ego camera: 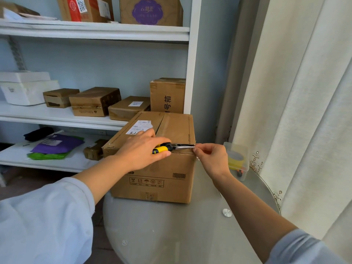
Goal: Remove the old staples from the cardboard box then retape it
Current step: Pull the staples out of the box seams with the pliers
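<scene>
A closed brown cardboard box with a white shipping label stands on a round glass table. My left hand rests on the box's top near the front edge and grips yellow-and-black needle-nose pliers. The plier jaws point right and reach the box's front right top corner. My right hand is beside that corner, its thumb and fingers pinched together at the plier tips. Whatever sits between the fingers is too small to tell.
A clear plastic tub holding a yellow tape roll sits on the table right of the box. White shelves with several cardboard boxes stand behind and to the left. A pale curtain hangs at the right.
</scene>
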A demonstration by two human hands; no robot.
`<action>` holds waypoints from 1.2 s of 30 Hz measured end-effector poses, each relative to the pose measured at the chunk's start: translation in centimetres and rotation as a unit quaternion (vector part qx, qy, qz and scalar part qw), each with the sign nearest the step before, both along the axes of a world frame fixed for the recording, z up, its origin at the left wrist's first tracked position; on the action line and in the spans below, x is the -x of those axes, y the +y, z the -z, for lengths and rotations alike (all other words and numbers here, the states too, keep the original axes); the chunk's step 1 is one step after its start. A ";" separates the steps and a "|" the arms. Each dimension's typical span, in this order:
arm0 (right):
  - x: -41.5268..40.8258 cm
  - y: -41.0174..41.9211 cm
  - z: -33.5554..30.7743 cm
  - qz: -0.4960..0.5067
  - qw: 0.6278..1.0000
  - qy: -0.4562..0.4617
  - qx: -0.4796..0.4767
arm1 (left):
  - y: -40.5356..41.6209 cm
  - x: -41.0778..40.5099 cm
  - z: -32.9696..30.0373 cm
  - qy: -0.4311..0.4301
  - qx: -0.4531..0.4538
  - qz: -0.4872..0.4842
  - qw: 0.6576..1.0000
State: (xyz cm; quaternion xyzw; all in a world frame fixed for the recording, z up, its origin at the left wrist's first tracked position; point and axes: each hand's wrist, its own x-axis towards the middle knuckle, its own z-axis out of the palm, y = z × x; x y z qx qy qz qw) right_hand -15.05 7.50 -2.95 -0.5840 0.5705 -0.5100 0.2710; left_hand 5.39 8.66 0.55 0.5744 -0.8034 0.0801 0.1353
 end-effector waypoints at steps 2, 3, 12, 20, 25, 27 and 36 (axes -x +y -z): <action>-0.1 0.1 -0.1 -0.007 1.000 -0.004 -0.004 | 0.1 -0.2 0.1 -0.001 -0.001 -0.002 1.000; -0.2 0.1 -0.2 -0.008 1.000 -0.007 -0.005 | 0.2 -0.3 0.1 -0.002 0.000 -0.003 1.000; -0.1 0.0 -0.2 -0.008 1.000 -0.016 -0.002 | 0.5 0.1 0.0 -0.031 0.011 -0.001 0.999; 0.0 -0.4 -0.4 -0.018 1.000 0.001 -0.004 | 0.1 0.8 -0.7 -0.043 0.002 -0.004 0.999; -0.1 -0.9 -0.8 0.000 1.000 0.004 -0.021 | 0.1 0.8 -0.5 -0.043 0.006 -0.004 0.999; 0.0 -0.8 -0.8 0.005 1.000 0.001 -0.026 | 0.0 0.8 -0.3 -0.039 0.009 -0.004 0.999; 0.2 -1.2 -1.0 0.031 0.999 -0.028 -0.024 | -0.3 1.8 -0.3 0.003 0.002 -0.004 1.000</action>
